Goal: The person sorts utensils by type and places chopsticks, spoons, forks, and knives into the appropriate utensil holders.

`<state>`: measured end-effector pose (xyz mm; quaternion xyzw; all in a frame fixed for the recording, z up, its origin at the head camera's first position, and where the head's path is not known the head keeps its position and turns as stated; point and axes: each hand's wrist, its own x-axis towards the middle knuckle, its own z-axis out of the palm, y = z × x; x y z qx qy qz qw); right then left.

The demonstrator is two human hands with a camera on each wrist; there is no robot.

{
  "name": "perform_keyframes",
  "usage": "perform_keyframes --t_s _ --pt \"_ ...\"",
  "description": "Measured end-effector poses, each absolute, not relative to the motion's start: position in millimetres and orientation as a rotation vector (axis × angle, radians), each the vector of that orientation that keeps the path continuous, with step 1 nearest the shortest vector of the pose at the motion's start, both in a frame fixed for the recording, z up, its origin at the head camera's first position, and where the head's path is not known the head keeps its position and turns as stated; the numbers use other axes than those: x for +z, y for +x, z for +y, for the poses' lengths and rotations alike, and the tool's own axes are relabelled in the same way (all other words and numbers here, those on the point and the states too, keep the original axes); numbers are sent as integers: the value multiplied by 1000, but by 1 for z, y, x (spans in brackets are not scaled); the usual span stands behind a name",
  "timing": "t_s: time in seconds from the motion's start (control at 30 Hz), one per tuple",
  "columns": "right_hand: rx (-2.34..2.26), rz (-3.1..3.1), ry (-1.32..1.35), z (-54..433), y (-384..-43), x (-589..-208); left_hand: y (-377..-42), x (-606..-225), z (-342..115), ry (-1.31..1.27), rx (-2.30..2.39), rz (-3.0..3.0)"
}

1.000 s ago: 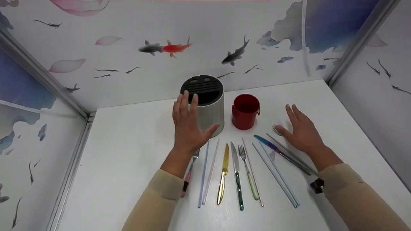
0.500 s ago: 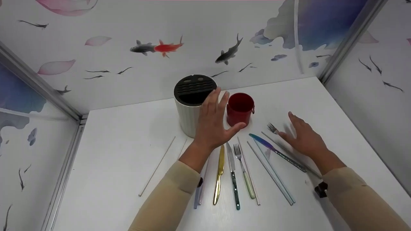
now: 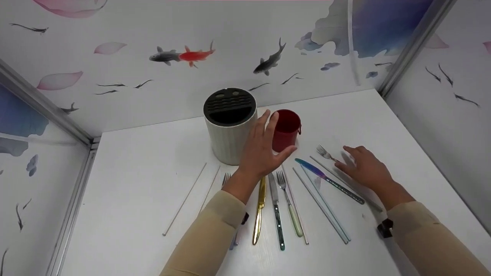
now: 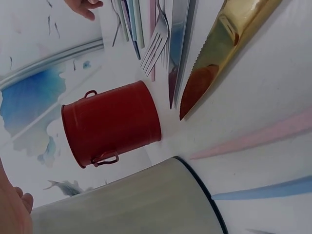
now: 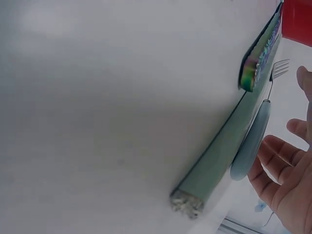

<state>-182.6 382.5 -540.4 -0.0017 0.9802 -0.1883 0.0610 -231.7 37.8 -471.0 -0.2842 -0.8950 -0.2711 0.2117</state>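
My left hand [image 3: 262, 147] hovers with fingers spread in front of a red bucket [image 3: 284, 140] and a ribbed pale-grey utensil holder [image 3: 226, 143] with a slotted black top. It holds nothing. At the right, my right hand [image 3: 364, 166] is low beside a fork [image 3: 325, 152], its fingers slightly bent. In the right wrist view, the fingertips of the right hand [image 5: 290, 187] are right by the grey-blue handle of the fork [image 5: 252, 141]; whether they touch it is unclear. A grey-green chopstick [image 5: 214, 156] and a rainbow knife [image 5: 258, 61] lie alongside.
On the white table [image 3: 134, 184] lie a gold knife [image 3: 259, 214], a dark-handled knife [image 3: 277, 218], a green-handled fork [image 3: 293, 216] and several chopsticks [image 3: 322, 207]. Another fork [image 3: 226, 178] is partly covered by the left forearm. Printed wall panels [image 3: 184, 23] enclose the table.
My left hand has moved right, from before the utensil holder to before the bucket. The right hand has come down a little, its fingers bending near the fork. The head view has shifted slightly.
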Motion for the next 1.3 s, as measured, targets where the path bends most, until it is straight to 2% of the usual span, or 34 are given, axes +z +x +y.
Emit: perform_keyframes --t_s 0.47,1.0,1.3 --pt "-674 2871 54 387 -182 -541 -251 -498 57 -589 -1128 -2644" --pt "-724 2828 35 394 -182 -544 -272 -508 82 -261 -1537 -2720" --pt "-767 2786 71 392 -183 -542 -284 -507 88 -148 -1570 -2758"
